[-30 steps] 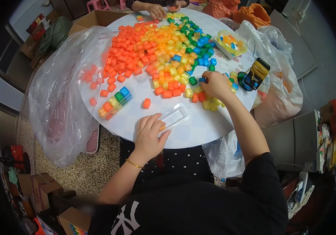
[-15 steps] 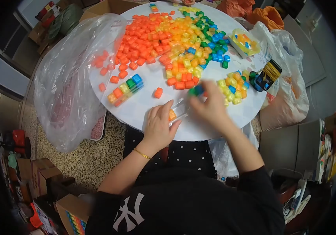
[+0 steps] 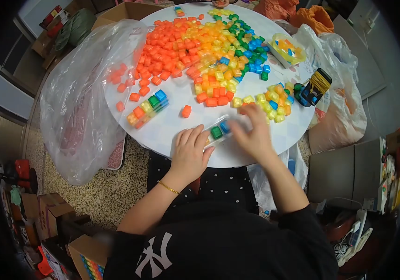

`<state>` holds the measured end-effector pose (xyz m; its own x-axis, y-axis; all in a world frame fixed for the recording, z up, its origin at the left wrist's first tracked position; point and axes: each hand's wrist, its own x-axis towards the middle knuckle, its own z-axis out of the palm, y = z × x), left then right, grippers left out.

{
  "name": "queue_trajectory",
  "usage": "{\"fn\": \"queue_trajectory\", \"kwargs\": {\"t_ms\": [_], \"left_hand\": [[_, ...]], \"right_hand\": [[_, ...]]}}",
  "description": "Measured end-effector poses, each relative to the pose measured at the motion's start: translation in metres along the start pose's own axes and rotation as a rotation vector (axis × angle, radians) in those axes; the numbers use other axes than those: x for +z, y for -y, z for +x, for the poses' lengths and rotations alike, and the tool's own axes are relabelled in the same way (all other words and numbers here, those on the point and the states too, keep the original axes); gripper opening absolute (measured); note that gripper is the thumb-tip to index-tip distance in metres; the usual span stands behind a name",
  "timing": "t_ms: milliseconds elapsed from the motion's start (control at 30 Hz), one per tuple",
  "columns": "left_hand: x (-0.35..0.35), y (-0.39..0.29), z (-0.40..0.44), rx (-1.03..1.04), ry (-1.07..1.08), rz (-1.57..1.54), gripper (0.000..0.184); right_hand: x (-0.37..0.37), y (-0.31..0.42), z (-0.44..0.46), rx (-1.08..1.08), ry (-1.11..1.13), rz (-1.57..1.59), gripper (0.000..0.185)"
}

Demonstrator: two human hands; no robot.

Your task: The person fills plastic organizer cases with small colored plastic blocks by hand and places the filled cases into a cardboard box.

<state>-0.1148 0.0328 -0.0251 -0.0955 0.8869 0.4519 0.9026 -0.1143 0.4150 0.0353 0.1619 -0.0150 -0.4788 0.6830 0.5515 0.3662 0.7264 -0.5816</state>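
My left hand (image 3: 191, 147) grips the left end of a narrow clear plastic box (image 3: 228, 125) near the table's front edge. Inside the box sit a green cube (image 3: 216, 132) and a blue cube (image 3: 224, 126); an orange cube shows partly beside my fingers. My right hand (image 3: 254, 133) is over the box's right side, its fingertips near yellow cubes (image 3: 248, 100). Motion smears those fingers, so I cannot tell what they hold. A filled clear box (image 3: 148, 109) with several coloured cubes lies to the left. Between the two boxes rests a single red-orange cube (image 3: 186, 111).
A large pile of red-orange cubes (image 3: 162, 51) blends into yellow, green and blue ones across the round table (image 3: 174, 91). At right are a yellow-rimmed container (image 3: 298, 58) and a dark object wound with yellow cord (image 3: 320, 84). Plastic bags (image 3: 86, 107) hang at the sides.
My right hand has released the green and blue cubes into the clear box and shifted slightly right. My left hand stays on the box.
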Motion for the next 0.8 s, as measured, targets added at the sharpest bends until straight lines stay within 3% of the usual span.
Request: {"fn": "queue_trajectory", "kwargs": {"t_ms": [33, 67, 100, 167, 233, 300, 333, 367, 433, 533, 567, 800], "left_hand": [[0.000, 0.001, -0.001, 0.009, 0.011, 0.000, 0.032], [0.001, 0.002, -0.003, 0.017, 0.024, -0.002, 0.031], [0.001, 0.001, -0.005, 0.016, 0.030, -0.004, 0.031], [0.002, 0.000, -0.001, 0.024, 0.028, 0.006, 0.030], [0.005, 0.002, 0.000, 0.024, 0.000, -0.009, 0.030], [0.005, 0.002, -0.004, 0.019, -0.021, -0.025, 0.030], [0.005, 0.002, -0.005, 0.022, -0.029, -0.044, 0.030], [0.005, 0.003, -0.005, 0.019, -0.040, -0.060, 0.031], [0.006, 0.005, -0.009, -0.005, -0.036, -0.070, 0.033], [0.006, 0.004, -0.008, -0.039, -0.026, -0.101, 0.040], [0.006, 0.003, -0.006, -0.051, -0.025, -0.121, 0.044], [0.004, 0.003, -0.005, -0.024, 0.026, -0.068, 0.056]], "right_hand": [[-0.008, -0.016, 0.007, 0.073, -0.004, -0.055, 0.031], [-0.007, -0.026, 0.016, -0.011, -0.140, -0.186, 0.023], [-0.006, -0.035, 0.024, -0.006, -0.138, -0.186, 0.023], [-0.007, -0.046, 0.040, -0.091, 0.074, -0.194, 0.016], [-0.001, -0.031, 0.047, -0.100, 0.055, -0.177, 0.013], [0.009, -0.027, 0.045, -0.067, 0.287, -0.459, 0.014], [0.015, -0.031, 0.043, -0.102, 0.210, -0.480, 0.014], [0.014, -0.032, 0.043, -0.112, 0.211, -0.475, 0.014], [0.008, -0.019, 0.033, -0.168, 0.007, -0.306, 0.016], [0.013, 0.009, -0.003, -0.314, 0.120, 0.022, 0.034], [0.019, 0.014, -0.014, -0.318, 0.185, 0.006, 0.030], [0.030, 0.025, -0.029, -0.298, 0.083, 0.056, 0.029]]}}
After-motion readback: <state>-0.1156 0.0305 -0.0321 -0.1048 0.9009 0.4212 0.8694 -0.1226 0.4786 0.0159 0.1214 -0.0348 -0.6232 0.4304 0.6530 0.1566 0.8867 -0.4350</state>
